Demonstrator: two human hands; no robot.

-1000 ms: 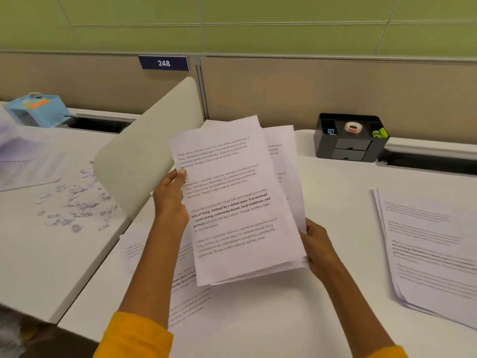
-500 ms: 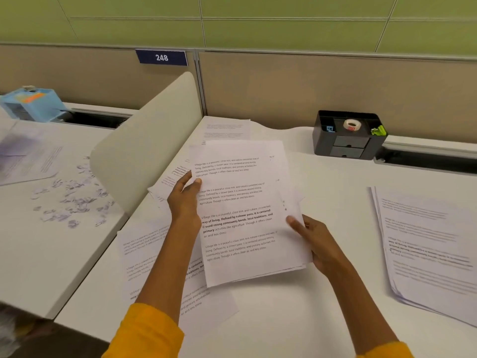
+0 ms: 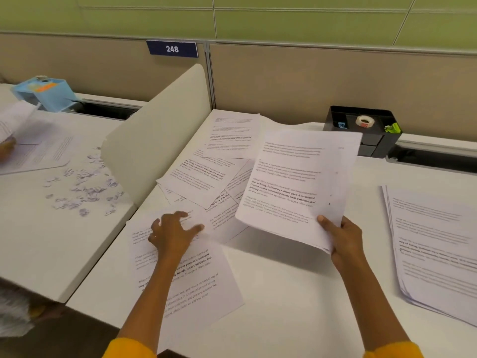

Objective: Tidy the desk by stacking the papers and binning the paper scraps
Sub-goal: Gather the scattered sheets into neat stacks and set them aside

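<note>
My right hand [image 3: 344, 240] grips the near corner of a bundle of printed sheets [image 3: 296, 184], lifted off the white desk [image 3: 284, 293]. My left hand [image 3: 171, 232] reaches down onto a loose printed sheet [image 3: 191, 275] near the desk's front left, fingers spread and touching it. Several more loose sheets [image 3: 206, 177] lie fanned out behind it, and one sheet [image 3: 232, 134] lies farther back. A neat stack of papers [image 3: 436, 251] sits at the right edge. Paper scraps [image 3: 80, 187] are scattered on the neighbouring desk at left.
A cream divider panel [image 3: 152, 140] stands between the two desks. A black desk organiser [image 3: 366, 133] with a tape roll sits at the back right. A blue box [image 3: 46, 93] and more papers [image 3: 38, 153] lie at far left, where another person's hand shows.
My left hand let go of the bundle and dropped to the loose sheet on the desk. The right hand carried the bundle rightward alone. Loose sheets behind came into view.
</note>
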